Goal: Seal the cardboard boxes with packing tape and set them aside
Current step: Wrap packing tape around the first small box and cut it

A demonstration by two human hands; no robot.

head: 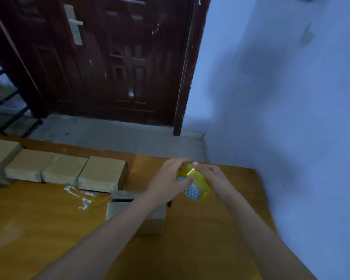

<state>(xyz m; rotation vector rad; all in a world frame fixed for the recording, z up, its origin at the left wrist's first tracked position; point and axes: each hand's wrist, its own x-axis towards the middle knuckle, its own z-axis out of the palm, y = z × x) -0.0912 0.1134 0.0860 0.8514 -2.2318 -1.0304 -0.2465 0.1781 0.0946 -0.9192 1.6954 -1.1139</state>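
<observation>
Both hands hold a yellowish roll of packing tape (196, 185) above the wooden table (49, 229). My left hand (170, 178) grips the roll from the left with curled fingers. My right hand (212, 174) holds it from the right, a fingertip pressed on the roll's top edge. Under my left forearm sits a small cardboard box (150, 219) with a flap standing up; much of it is hidden by the arm. A row of closed cardboard boxes (101, 172) lies along the table's far left side.
Crumpled clear tape scraps (81, 197) lie on the table in front of the box row. A blue wall (291, 118) borders the table's right edge. A dark wooden door (109, 57) and a tiled floor (117, 136) lie beyond the far edge.
</observation>
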